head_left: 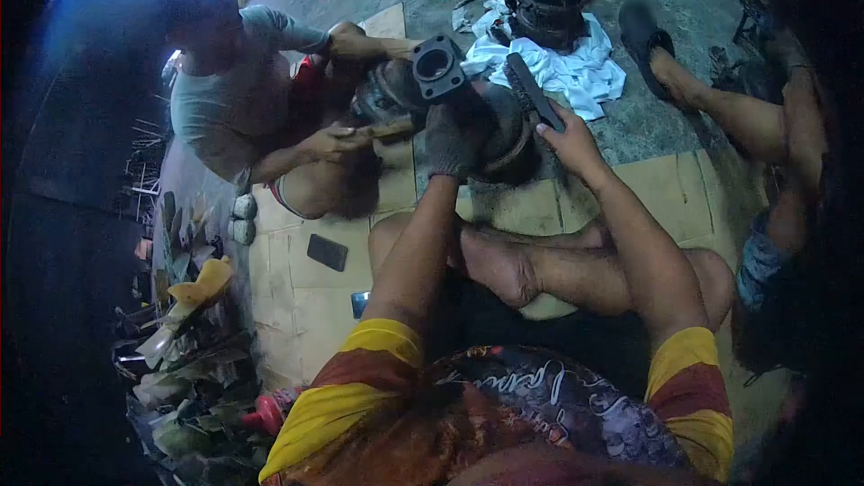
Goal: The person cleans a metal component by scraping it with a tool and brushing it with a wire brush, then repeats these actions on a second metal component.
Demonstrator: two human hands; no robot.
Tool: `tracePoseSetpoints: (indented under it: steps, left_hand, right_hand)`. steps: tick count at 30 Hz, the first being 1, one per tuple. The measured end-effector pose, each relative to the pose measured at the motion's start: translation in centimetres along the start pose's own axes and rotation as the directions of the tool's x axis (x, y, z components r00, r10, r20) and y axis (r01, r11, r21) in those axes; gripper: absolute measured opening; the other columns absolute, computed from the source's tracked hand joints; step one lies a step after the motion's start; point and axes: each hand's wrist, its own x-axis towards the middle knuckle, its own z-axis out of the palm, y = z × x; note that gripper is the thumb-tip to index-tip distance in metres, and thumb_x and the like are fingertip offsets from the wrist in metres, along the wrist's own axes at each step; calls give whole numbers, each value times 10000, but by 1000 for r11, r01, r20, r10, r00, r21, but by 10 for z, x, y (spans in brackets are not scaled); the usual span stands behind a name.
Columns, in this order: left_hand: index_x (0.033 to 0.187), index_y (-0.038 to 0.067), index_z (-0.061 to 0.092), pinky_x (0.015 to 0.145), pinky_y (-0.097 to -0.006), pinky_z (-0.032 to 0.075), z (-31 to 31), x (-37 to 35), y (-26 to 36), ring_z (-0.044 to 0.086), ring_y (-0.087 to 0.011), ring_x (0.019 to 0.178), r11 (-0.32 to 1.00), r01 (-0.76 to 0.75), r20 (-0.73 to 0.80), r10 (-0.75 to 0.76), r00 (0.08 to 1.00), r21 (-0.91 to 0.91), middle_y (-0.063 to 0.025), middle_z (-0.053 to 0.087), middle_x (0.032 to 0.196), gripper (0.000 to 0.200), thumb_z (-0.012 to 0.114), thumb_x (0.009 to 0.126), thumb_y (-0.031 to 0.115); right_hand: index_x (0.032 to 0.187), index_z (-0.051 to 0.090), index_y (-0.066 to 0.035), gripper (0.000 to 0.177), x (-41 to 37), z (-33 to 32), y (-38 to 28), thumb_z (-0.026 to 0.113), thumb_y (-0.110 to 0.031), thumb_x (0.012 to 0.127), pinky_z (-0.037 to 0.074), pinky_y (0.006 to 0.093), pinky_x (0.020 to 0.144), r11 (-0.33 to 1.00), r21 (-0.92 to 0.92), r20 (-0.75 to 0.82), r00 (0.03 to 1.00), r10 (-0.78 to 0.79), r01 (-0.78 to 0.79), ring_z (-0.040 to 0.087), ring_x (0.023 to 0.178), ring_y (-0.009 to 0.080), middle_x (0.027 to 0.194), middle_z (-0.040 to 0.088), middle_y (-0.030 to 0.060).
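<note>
My left hand point(453, 139), in a dark glove, is closed on a dark metal part with a square flange point(416, 78). The flange has a round central bore and bolt holes at its corners, and it faces up toward me. My bare right hand point(573, 142) grips a dark brush point(531, 90) by its handle. The brush is tilted, to the right of the flanged part and apart from it. Below and between my hands stands a large rounded dark metal piece point(506, 130). Shadow hides most of the gloved fingers.
A co-worker point(216, 117) sits at the left, handling another metal part point(382, 94). Cardboard point(279, 261) covers the floor, with a phone point(327, 252) on it. White cloth point(589, 63) lies under a dark assembly point(546, 13). Another person's leg point(742, 121) extends from the right. Scraps pile at lower left.
</note>
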Motion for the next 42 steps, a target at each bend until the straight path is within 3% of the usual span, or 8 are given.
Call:
tracePoseSetpoints:
  steps: [5, 13, 17, 22, 31, 32, 39, 42]
  left_hand:
    - [1229, 11, 481, 977, -438, 360, 18, -22, -7, 479, -384, 1123, 993, -116, -312, 107, 944, -9, -230, 512, 1208, 545, 586, 801, 332]
    - [1315, -44, 368, 1070, -463, 258, 12, -74, 41, 345, -452, 1246, 953, -260, -276, 295, 915, 157, -273, 404, 1315, 718, 633, 761, 330]
    - [1349, 30, 378, 1074, -500, 218, -3, -96, 81, 287, -444, 1295, 897, -423, 20, 424, 905, 130, -234, 416, 1325, 720, 660, 761, 336]
    - [1227, 62, 530, 987, -508, 314, 36, -34, 82, 431, -348, 1202, 515, -570, 280, 535, 797, 640, -124, 523, 1250, 573, 611, 752, 372]
    - [962, 177, 705, 918, -439, 354, 46, 6, 152, 589, -266, 1029, 463, -345, 408, -39, 912, 816, -33, 678, 1005, 317, 506, 847, 396]
    - [982, 185, 704, 937, -436, 350, 92, 19, 103, 606, -253, 1023, 353, -583, 579, 129, 805, 732, -42, 683, 999, 357, 515, 827, 447]
    - [1009, 156, 687, 951, -484, 355, 58, -54, 133, 620, -280, 980, 487, -732, 796, 116, 595, 476, -64, 677, 982, 346, 516, 838, 402]
    - [1037, 128, 659, 923, -446, 408, 42, -88, 101, 603, -322, 983, 861, -508, 633, 380, 674, 25, -89, 661, 1007, 312, 592, 809, 330]
  right_hand:
    - [1256, 510, -78, 486, -4, 4, 2, 628, -194, 800, 458, 379, 844, 999, 21, -36, 998, -47, 48, 615, 946, 321, 1012, 638, 185]
    - [1196, 576, -110, 457, -6, -12, 0, 627, -237, 760, 474, 408, 827, 974, -137, -118, 980, 162, -178, 621, 942, 350, 1004, 640, 209]
    - [1216, 562, -58, 466, 0, -22, -8, 644, -218, 786, 465, 341, 839, 984, -148, -146, 986, 76, -98, 633, 943, 250, 1037, 651, 172]
    - [1223, 552, -48, 474, 11, -21, 7, 652, -214, 790, 469, 355, 814, 998, -17, -303, 952, 52, -60, 634, 923, 254, 1010, 653, 180]
    - [1221, 556, -34, 464, 23, -38, 4, 637, -185, 789, 472, 315, 688, 997, -12, -519, 852, -67, 71, 588, 719, 156, 851, 651, 122]
    - [1217, 559, -27, 464, 19, -43, 0, 642, -183, 787, 459, 295, 645, 997, 75, -491, 870, 41, -4, 556, 675, 128, 818, 633, 98]
    - [1232, 551, -31, 479, 23, -60, 9, 647, -154, 779, 412, 277, 516, 962, 274, -510, 845, 162, -19, 511, 553, 123, 694, 582, 52]
    - [1232, 556, -46, 484, 22, -61, 5, 652, -164, 772, 385, 270, 459, 929, 359, -509, 815, 275, -89, 485, 485, 114, 641, 571, 39]
